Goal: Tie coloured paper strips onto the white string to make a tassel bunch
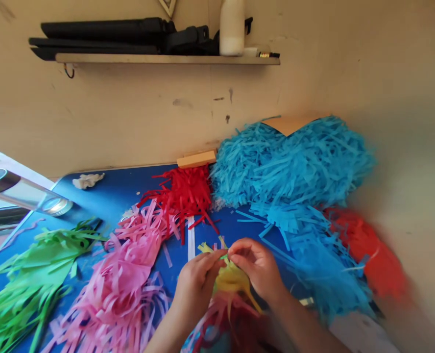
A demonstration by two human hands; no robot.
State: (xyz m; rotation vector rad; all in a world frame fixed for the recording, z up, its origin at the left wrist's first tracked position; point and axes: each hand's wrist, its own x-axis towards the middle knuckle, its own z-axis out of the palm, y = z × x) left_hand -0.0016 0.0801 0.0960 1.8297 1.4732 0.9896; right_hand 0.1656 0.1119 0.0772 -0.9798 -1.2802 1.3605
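At the front middle of the blue table, my left hand and my right hand meet fingertip to fingertip. Both are closed in a pinch at the top of a yellow tissue-paper tassel. A bit of green shows between the fingertips, too small to name. Pink and red fringe hangs below the yellow paper, close to my forearms. Left of my left hand lies a heap of pink fringed tissue paper. Blue fringed paper spreads out to the right of my right hand.
Green fringe covers the table's left side. Red fringe and a large blue fringe pile lie at the back. More red paper sits far right. A clear glass container leans in at left. A shelf crosses the wall.
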